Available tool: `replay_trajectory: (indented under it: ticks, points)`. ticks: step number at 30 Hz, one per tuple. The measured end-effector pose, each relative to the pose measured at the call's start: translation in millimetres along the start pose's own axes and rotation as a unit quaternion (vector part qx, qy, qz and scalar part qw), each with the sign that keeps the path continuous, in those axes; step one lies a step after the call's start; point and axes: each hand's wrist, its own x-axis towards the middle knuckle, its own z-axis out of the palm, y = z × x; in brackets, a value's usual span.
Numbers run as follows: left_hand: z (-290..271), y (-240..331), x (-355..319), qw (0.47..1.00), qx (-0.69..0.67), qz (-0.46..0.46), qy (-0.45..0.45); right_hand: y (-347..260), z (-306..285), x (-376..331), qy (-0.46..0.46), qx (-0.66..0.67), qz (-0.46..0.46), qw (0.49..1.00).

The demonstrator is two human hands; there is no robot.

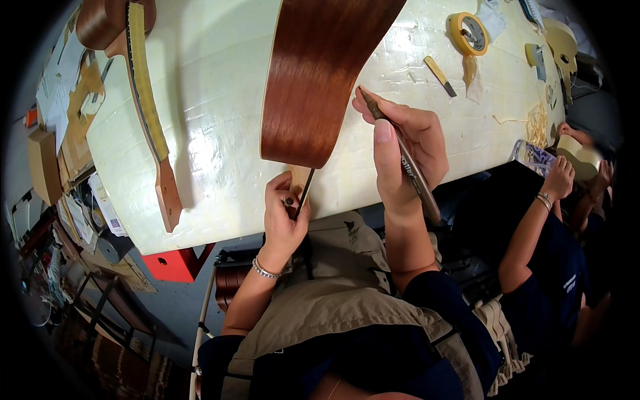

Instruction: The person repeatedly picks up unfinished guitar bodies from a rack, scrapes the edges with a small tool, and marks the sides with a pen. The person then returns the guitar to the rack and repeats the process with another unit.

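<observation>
A brown wooden ukulele body (307, 87) stands on its edge over the table in front of me, its lower end toward me. My left hand (285, 212) is closed around the pale neck (301, 176) just below the body, partly hiding it. Between its fingers sits a small dark round piece (288, 201), like a pen cap. On the other side, my right hand (410, 143) grips a brown marker (413, 167) like a pen. The marker's tip points up and left, close to the body's right edge; whether it touches, I cannot tell.
Another ukulele neck (148, 100) with yellow tape lies at left. A tape roll (469, 33) and a short wood-handled blade (440, 76) rest at right. Cardboard and papers (63, 100) crowd the far left. A co-worker's hand (559, 179) holds a pale wooden piece at right.
</observation>
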Motion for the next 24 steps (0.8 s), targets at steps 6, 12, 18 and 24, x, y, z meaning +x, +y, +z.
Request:
replay_trajectory:
  ticks: [6,12,18,24]
  points:
    - [1.2,-0.8,-0.5,1.0,-0.016,0.004,0.005,2.6,5.8,8.1,0.023,-0.006,-0.011,1.0]
    - [0.3,0.0,-0.7,0.999,-0.031,-0.012,-0.006,5.8,4.9,9.4,0.017,-0.024,-0.023,0.999]
    - [0.6,1.3,0.2,1.0,-0.028,-0.011,-0.005,3.8,4.9,9.4,0.019,-0.035,-0.024,0.999]
    - [1.1,1.0,-0.1,0.999,-0.03,-0.012,-0.002,-3.1,-1.4,6.7,-0.047,-0.067,-0.011,0.997]
